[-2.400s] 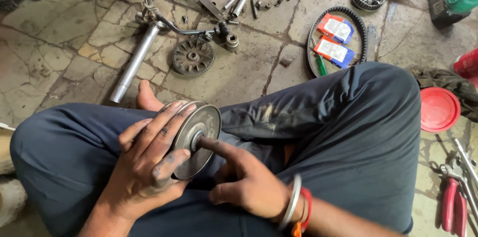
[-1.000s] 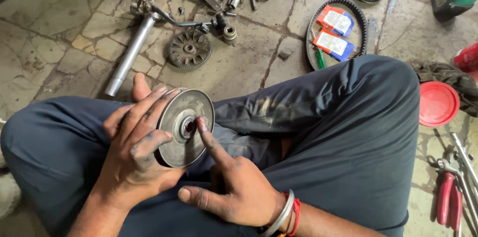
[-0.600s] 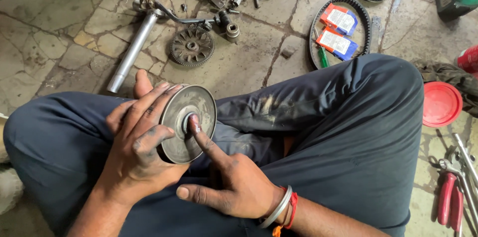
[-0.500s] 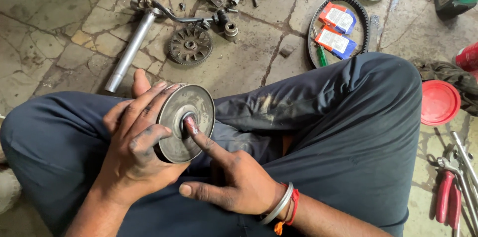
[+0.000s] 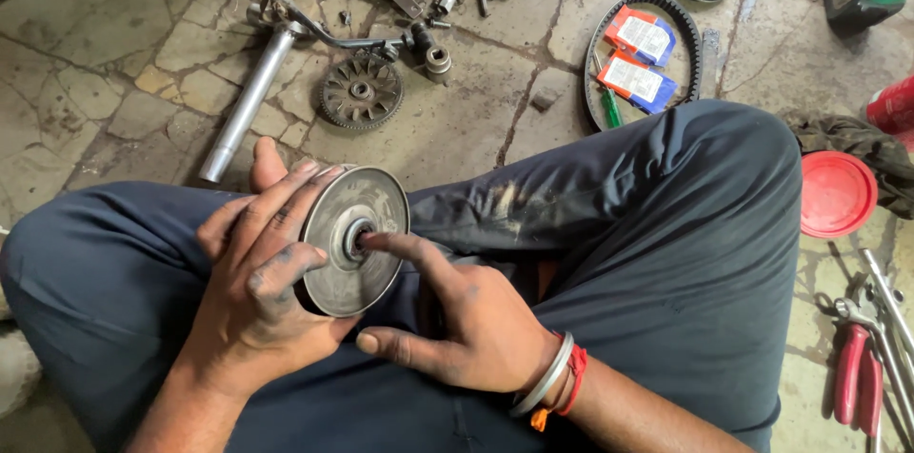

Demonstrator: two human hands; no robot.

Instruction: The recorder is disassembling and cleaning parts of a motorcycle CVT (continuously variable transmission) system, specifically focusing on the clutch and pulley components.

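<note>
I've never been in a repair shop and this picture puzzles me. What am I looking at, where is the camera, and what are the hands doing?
The camera sits on a person's head and looks down, so you see their own lap and crossed legs in dark blue trousers as they sit on a stone floor.

The left hand grips a round metal disc by its rim, holding it on edge. The right hand touches the hub in the disc's middle with its forefinger.

On the floor lie a toothed metal wheel, a metal tube, bolts, a black rubber belt looped round two small boxes, a red lid and red-handled pliers.
</note>
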